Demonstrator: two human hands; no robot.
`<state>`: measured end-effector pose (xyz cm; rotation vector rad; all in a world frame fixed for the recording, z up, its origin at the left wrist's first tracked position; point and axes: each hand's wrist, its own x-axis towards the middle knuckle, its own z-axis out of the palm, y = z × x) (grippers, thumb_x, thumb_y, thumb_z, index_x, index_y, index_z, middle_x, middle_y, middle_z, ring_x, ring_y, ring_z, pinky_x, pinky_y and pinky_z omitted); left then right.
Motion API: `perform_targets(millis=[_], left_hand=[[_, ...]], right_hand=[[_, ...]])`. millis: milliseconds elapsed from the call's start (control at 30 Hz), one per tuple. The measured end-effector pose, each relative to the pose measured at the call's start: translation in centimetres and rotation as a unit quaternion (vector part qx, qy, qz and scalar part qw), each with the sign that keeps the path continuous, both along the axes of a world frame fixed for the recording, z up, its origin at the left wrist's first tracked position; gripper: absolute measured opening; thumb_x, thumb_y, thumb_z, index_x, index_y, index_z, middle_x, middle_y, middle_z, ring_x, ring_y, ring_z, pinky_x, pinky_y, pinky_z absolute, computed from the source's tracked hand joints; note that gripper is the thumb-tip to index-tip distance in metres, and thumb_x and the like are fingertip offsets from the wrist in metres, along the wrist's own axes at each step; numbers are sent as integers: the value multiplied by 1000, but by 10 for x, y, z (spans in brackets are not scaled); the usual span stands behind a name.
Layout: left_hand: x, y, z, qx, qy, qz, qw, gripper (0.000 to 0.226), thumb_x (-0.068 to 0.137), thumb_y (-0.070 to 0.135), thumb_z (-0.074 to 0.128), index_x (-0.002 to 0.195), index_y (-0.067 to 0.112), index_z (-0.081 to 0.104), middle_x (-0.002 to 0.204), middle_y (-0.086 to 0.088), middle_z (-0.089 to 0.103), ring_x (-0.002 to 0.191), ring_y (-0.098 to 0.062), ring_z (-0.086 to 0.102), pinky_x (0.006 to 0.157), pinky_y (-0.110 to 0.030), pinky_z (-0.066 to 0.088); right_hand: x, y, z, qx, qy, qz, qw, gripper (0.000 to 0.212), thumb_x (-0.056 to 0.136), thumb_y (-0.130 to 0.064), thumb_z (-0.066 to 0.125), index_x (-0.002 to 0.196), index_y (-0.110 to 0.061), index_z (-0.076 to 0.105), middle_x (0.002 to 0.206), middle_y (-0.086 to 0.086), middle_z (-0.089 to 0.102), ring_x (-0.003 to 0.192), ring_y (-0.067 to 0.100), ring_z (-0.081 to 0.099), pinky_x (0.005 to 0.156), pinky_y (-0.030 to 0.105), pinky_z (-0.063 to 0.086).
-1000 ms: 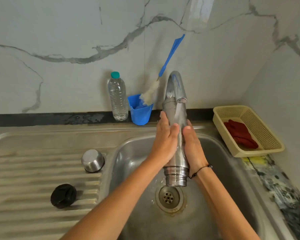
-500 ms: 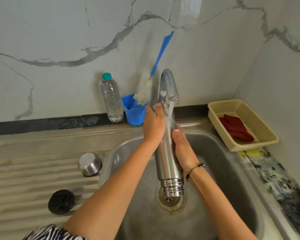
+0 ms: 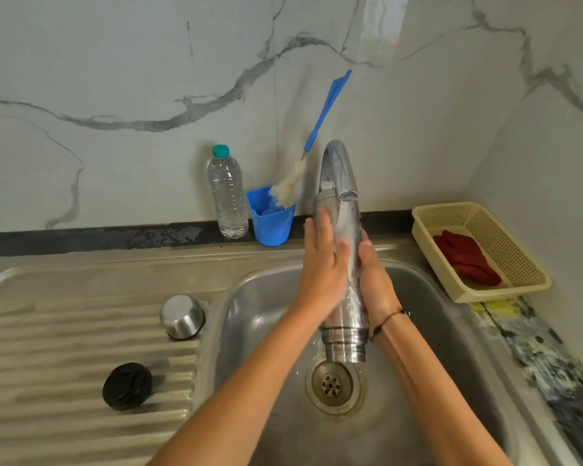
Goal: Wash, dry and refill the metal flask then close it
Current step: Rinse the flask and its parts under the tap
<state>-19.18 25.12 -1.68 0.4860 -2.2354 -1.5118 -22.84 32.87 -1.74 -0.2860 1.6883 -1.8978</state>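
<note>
Standing upside down over the basin of the stainless steel sink (image 3: pixel 249 297), the tall cylindrical metal flask (image 3: pixel 349 270) had its threaded open mouth pointing down just above the round drain (image 3: pixel 332 385) and its base up under the spout of the curved chrome tap (image 3: pixel 337 169), from which water ran onto the flask's upper part. The left hand (image 3: pixel 323 264) lay against the flask's left side with its fingers nearly straight and pointing up, pressing on the wet metal rather than closing round it. The right hand (image 3: pixel 376 280) held the flask from the right, thumb up along the body and the fingers wrapped behind it, out of sight; a thin black cord circled that wrist. On the ribbed draining board to the left sat a domed steel cup lid (image 3: pixel 182 316), and nearer than it a round black stopper (image 3: pixel 127 385), the two well apart. At the far edge, against the marbled wall, stood a clear plastic water bottle with a teal cap (image 3: pixel 228 193), and just right of it a blue plastic cup (image 3: pixel 271 218) holding a blue-handled bottle brush (image 3: pixel 317 136) that leaned toward the tap. On the counter to the right lay a cream perforated plastic basket (image 3: pixel 505 243) with a crumpled red cloth (image 3: pixel 465 260) inside.
</note>
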Motion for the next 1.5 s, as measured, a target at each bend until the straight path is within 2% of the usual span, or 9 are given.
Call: perform_targets(millis=[133,400,600,767,933,1100,1267,1400,1500], left_hand=[[-18,-18,25,88,-43,19,995,66,101,41,35,153,19,2,151,-6,32,132,-22,40,102,-29,36],[-25,-31,25,210,-75,128,966,46,99,48,38,122,11,51,114,-8,61,103,-22,58,84,-32,46],[-3,-6,8,3,-39,28,999,59,103,39,26,153,16,6,160,-7,9,146,-19,14,117,-31,17],[55,37,-15,-152,-7,-48,987,56,101,48,15,141,28,-19,144,18,-37,136,4,-31,110,-13,-18],[41,26,-2,-110,-22,-30,993,53,104,31,24,146,32,-10,151,11,-31,143,-5,-21,113,-17,-8],[-4,-18,29,14,-46,21,999,58,101,34,34,153,29,7,144,-15,36,122,-22,43,107,-31,31],[-21,-20,42,43,-63,63,995,57,102,34,35,153,20,12,154,-7,29,137,-21,33,102,-25,30],[-21,-15,39,-31,-90,84,992,59,104,31,30,153,15,3,157,-13,18,139,-23,30,106,-27,29],[-10,-5,28,-88,-44,37,994,57,104,26,28,152,14,-2,161,-5,-5,148,-17,1,114,-22,5]], right_hand=[[12,4,-5,-16,-21,-12,1000,41,100,-41,27,140,-32,34,123,16,59,109,30,59,95,48,48],[19,7,-12,65,6,72,995,60,92,-60,29,143,-29,28,124,11,58,101,25,63,88,43,53],[12,3,-11,28,30,18,999,47,94,-51,33,139,-39,30,120,10,59,93,19,66,79,39,55],[-4,5,5,2,16,21,1000,36,101,-35,25,133,-26,42,99,5,63,76,9,65,56,17,52],[2,3,6,-22,-7,22,999,25,101,-31,28,114,-33,50,95,3,64,72,8,66,55,17,52],[22,13,-3,-64,-119,39,990,53,88,-51,42,133,-23,46,104,17,67,85,27,66,79,42,56],[17,15,1,16,-116,38,992,53,92,-58,36,111,-14,59,93,15,70,85,27,66,84,42,53],[16,8,-2,60,-10,28,998,56,90,-58,36,137,-28,38,118,14,61,97,26,65,88,47,53],[15,6,0,15,-66,-3,998,52,92,-54,38,131,-21,47,106,14,66,89,27,66,79,42,55]])
